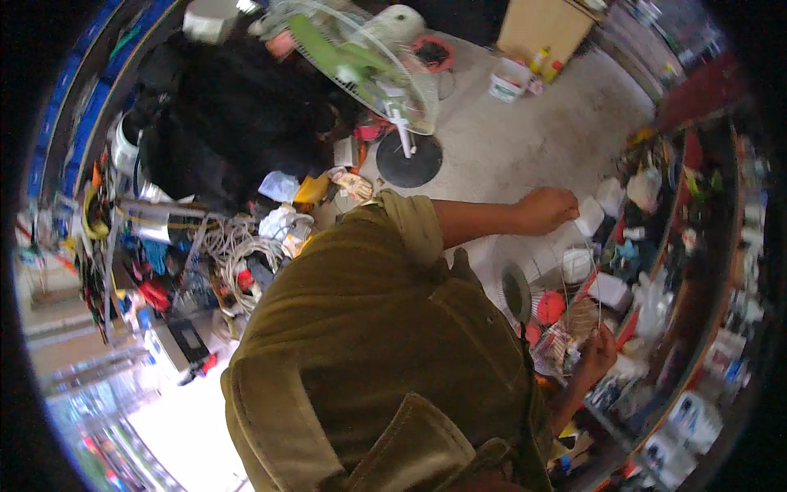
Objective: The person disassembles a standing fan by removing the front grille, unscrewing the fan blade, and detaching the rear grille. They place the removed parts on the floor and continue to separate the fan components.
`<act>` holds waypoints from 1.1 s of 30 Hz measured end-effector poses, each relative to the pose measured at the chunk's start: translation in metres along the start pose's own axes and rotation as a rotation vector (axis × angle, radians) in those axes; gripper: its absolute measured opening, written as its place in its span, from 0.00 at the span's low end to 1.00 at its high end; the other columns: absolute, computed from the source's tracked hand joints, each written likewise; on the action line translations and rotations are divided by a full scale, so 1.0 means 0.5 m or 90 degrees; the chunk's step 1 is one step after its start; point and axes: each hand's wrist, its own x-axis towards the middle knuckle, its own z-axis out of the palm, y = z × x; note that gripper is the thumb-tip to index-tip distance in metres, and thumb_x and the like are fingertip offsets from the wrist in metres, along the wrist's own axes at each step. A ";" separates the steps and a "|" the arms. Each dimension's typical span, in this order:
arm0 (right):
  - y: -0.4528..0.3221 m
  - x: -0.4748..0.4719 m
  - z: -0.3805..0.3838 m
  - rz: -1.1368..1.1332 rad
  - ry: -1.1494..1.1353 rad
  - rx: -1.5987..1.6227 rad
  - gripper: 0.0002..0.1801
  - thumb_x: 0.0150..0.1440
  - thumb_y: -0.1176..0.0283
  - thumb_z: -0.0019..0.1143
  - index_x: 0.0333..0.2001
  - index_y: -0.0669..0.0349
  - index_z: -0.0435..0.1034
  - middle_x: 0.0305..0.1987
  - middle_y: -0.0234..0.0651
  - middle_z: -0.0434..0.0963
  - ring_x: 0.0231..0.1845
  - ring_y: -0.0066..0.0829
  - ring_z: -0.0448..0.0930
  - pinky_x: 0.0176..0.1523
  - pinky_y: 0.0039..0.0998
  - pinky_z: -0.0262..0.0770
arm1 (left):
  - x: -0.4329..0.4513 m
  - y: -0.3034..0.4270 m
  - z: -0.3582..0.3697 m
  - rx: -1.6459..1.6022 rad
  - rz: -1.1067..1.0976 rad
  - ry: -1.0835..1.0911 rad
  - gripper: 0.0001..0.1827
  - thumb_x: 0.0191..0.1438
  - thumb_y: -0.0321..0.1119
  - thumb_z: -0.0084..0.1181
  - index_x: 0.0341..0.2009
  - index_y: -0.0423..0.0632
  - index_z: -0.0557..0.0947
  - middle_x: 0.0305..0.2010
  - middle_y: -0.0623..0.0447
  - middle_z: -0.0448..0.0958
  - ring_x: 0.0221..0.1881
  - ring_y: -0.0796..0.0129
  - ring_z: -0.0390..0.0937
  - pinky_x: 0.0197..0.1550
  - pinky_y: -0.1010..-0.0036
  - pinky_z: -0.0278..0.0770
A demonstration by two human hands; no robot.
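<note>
My left hand (546,211) is closed at the end of an outstretched arm, pinching a thin pale strand, wire or cord. The strand runs down to my right hand (599,353), whose fingers pinch its other part. Its exact kind is too blurred to tell. Below my left hand, close to my olive shirt, is a grey round disc (516,292) beside faint wire ribs resembling a fan guard (535,261). A red round object (551,307) lies between the disc and my right hand. Next to it is a brown ribbed item (583,317).
Crowded shelves (670,270) curve along the right. A standing fan with green blades (344,58) has its black round base (409,158) on the concrete floor. Behind it are a white tub (509,80) and a cardboard box (544,31). Coiled cable (240,258) lies among clutter at left.
</note>
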 end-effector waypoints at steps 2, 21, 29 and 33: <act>-0.008 0.064 0.073 0.033 -0.014 -0.027 0.13 0.54 0.71 0.54 0.41 0.68 0.71 0.22 0.26 0.71 0.20 0.12 0.64 0.23 0.16 0.60 | -0.013 -0.031 -0.060 0.076 -0.035 0.078 0.09 0.52 0.37 0.50 0.30 0.46 0.76 0.32 0.47 0.73 0.37 0.51 0.73 0.38 0.62 0.71; 0.056 0.311 0.276 -0.267 -0.441 -0.282 0.12 0.51 0.68 0.57 0.38 0.62 0.74 0.24 0.42 0.76 0.22 0.30 0.76 0.28 0.27 0.70 | -0.286 -0.164 -0.090 -0.495 -0.591 0.091 0.17 0.56 0.42 0.45 0.25 0.41 0.76 0.23 0.52 0.74 0.25 0.67 0.73 0.29 0.72 0.72; 0.198 0.445 0.274 -0.226 -0.442 -0.375 0.12 0.51 0.65 0.55 0.35 0.61 0.74 0.21 0.41 0.74 0.21 0.33 0.76 0.29 0.31 0.69 | -0.498 -0.189 -0.077 0.081 -0.645 0.339 0.18 0.42 0.32 0.60 0.41 0.45 0.78 0.38 0.46 0.77 0.41 0.59 0.75 0.45 0.70 0.71; 0.331 0.524 0.318 -0.033 -0.544 -0.239 0.11 0.49 0.65 0.53 0.30 0.63 0.73 0.24 0.44 0.75 0.24 0.40 0.76 0.31 0.35 0.70 | -0.573 -0.157 -0.077 0.077 -0.713 0.386 0.18 0.43 0.33 0.59 0.41 0.43 0.77 0.35 0.48 0.77 0.38 0.61 0.76 0.42 0.70 0.72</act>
